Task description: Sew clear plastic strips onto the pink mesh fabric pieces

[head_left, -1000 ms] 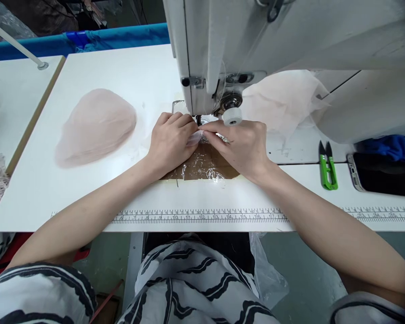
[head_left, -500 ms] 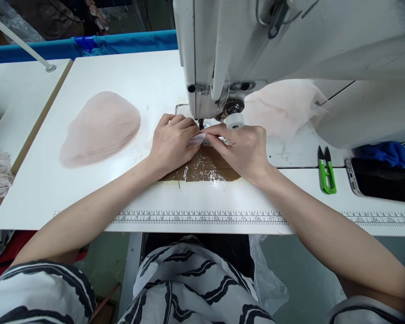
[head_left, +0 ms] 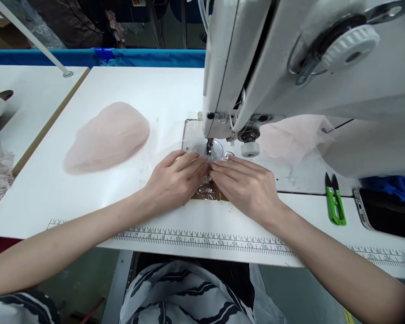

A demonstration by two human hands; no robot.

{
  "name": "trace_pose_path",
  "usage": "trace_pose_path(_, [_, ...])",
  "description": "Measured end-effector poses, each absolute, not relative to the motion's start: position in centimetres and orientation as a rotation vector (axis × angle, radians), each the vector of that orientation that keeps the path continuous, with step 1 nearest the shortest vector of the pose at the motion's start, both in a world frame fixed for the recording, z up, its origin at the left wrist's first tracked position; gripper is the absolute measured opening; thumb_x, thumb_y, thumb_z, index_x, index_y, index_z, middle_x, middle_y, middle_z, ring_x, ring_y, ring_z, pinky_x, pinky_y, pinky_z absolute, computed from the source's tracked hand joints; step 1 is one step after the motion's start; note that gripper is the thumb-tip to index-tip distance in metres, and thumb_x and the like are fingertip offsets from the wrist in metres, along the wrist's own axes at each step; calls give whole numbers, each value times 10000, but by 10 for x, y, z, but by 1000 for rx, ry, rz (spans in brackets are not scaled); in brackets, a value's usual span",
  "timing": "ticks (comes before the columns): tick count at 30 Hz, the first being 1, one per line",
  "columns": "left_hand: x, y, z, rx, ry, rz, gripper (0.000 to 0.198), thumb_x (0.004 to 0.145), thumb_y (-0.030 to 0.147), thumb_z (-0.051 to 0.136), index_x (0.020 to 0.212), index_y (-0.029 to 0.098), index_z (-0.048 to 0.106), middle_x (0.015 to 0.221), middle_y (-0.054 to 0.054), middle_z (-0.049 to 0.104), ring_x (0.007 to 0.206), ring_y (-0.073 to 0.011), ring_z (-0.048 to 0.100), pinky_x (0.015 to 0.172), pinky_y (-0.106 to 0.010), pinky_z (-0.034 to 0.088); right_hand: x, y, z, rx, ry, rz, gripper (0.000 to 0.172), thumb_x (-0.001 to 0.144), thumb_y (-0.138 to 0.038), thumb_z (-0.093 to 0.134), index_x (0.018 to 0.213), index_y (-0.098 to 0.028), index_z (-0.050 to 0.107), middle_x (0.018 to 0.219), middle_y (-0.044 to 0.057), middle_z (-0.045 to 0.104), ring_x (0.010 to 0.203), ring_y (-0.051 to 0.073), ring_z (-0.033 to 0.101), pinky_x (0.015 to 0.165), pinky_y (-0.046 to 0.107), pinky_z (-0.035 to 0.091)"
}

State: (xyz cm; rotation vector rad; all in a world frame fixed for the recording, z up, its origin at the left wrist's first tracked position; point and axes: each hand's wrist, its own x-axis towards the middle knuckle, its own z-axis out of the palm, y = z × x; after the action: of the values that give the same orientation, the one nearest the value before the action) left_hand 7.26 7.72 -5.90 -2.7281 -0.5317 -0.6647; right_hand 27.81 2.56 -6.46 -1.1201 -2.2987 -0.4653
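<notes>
At the sewing machine (head_left: 224,72), both hands meet just in front of the presser foot (head_left: 209,146). My left hand (head_left: 178,180) has its fingers bent and pressed together on a thin sheer fabric piece (head_left: 207,174). From the other side my right hand (head_left: 246,185), fingers also together, grips the same fabric near its edge. Most of this piece is hidden under the hands, and its see-through edges are hard to trace. Brown tape (head_left: 209,192) covers the table below the fingers.
A pile of pale pink sheer pieces (head_left: 110,137) lies to the left. More pink fabric (head_left: 290,137) sits behind the machine's needle end. Green thread snips (head_left: 335,204) and a phone (head_left: 388,211) are at right. A printed ruler (head_left: 205,240) runs along the front edge.
The view has shifted, so the table appears lower. My right hand has gone from a fingertip pinch to flatter, closed fingers, and the fabric lies lower between both hands.
</notes>
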Motion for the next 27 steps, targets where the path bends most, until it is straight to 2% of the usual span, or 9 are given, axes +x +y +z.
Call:
trace_pose_path(4, [67,75,-64,-2808,-536,-610,309,949,167,544,1236,119,649,1239,-96,693,1176,-226,647,1033,-409,504,278,26,-62,-1114,-2315,-498,177,869,-52,616,900,-166,747,959,25,785,931,181,746,889,326,612])
trace_pose_path(10, [65,80,-63,-2898,-549,-609,327,947,173,541,1250,118,649,1268,-109,669,1205,-244,634,1089,-438,496,276,26,-59,-1113,-2315,-494,181,866,-38,612,894,-151,751,951,46,785,926,188,748,856,317,628])
trace_pose_path(17, [67,84,-64,-2949,-653,-607,378,977,235,496,1298,68,606,1327,-138,621,1264,-264,586,1088,-430,511,277,26,-61,-1116,-2331,-404,199,872,-29,601,915,-144,757,994,78,778,971,220,740,874,344,627])
trace_pose_path(23, [67,82,-61,-2893,-669,-562,334,983,243,492,1235,101,659,1275,-126,656,1209,-263,628,1050,-425,540,276,26,-63,-1132,-2336,-429,209,882,-34,591,914,-163,752,999,59,779,966,208,739,871,339,626])
trace_pose_path(27, [67,82,-61,-2882,-642,-568,336,985,244,488,1232,99,662,1270,-125,661,1207,-264,631,1053,-431,534,275,25,-60,-1119,-2345,-449,189,869,-24,600,910,-131,750,960,74,783,958,214,740,871,332,621])
